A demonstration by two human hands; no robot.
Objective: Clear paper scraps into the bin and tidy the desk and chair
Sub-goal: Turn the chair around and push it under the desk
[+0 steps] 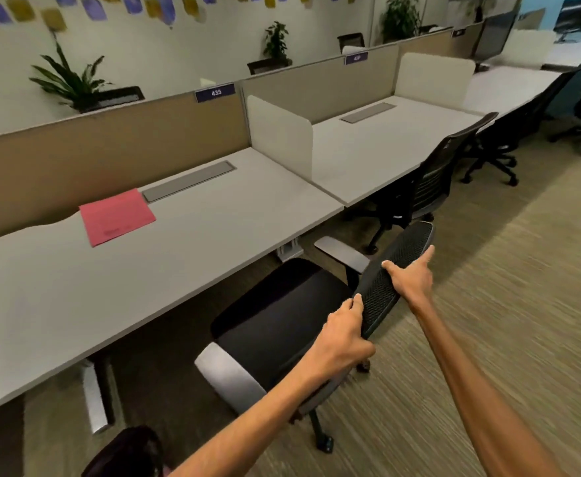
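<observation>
Both of your hands are on the chair (282, 325). Your left hand (342, 333) is wrapped tight around the near end of the chair's backrest (395, 270), fingers curled over its top edge. Your right hand (411, 278) rests flat on the same edge a bit farther along, thumb on one side and pointing finger stretched out, so it looks like a loose hold, not a squeeze. Your two hands are apart, with a stretch of black mesh between them.

The top of the backrest is long and thin. It runs from about 7 o'clock to 1 o'clock in your view. Your left hand is at the 7 o'clock end and your right hand is nearer the middle.

The seat sticks out from the backrest toward 9 o'clock, and its front is already just under the edge of the tabletop (179, 256). The gap under the tabletop lies at about 10 o'clock from your hands. So I think the push has to go that way, across the backrest, not along it. Your left hand is nearer the tabletop.

A pink folder (117, 216) lies on the tabletop at 10 o'clock, well apart from the chair. I see no paper scraps and no bin here.
</observation>
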